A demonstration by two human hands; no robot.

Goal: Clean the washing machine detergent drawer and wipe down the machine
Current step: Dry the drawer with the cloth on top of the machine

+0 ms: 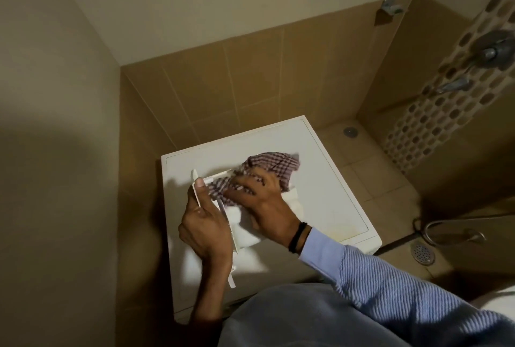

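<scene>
The white plastic detergent drawer (242, 225) is gripped at its front end by the left hand (203, 221), over the smooth washing machine top (328, 188). Just right of that grip, a crumpled checked cloth (276, 164) is held by the right hand (262, 193) and pressed into the drawer. A tiled wall (136, 201) stands close on the left.

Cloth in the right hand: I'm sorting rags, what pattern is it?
The cloth is checked, maroon and white; head view.
</scene>
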